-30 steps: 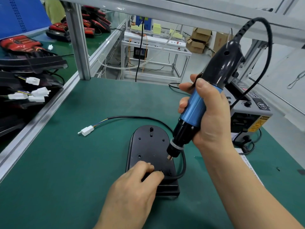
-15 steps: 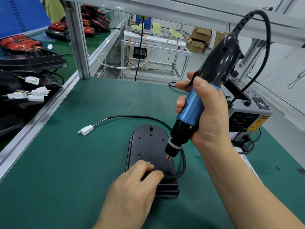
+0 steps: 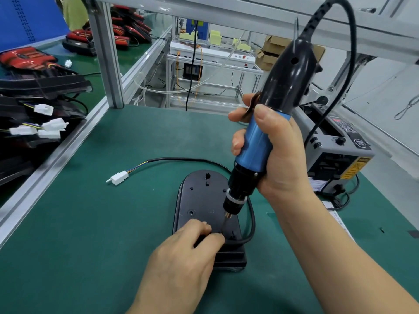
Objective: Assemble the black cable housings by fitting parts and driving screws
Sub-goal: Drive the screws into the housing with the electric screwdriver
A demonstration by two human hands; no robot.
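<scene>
Driving a screw into the near end of the black housing (image 3: pixel 204 200) looked to be the step in hand; the housing lay flat on the green worktop (image 3: pixel 90 223), its cable (image 3: pixel 181 159) trailing off to a white connector (image 3: pixel 119 177). The right hand (image 3: pixel 278 159) was wrapped tight round the electric screwdriver (image 3: pixel 256 150), bit angled down close to the screw spot. The left hand (image 3: pixel 181 252) gripped the housing's near end, fingers curled beside the bit; whether they pinched a screw could not be told. Next, the bit probably needed seating squarely before pressing down.
</scene>
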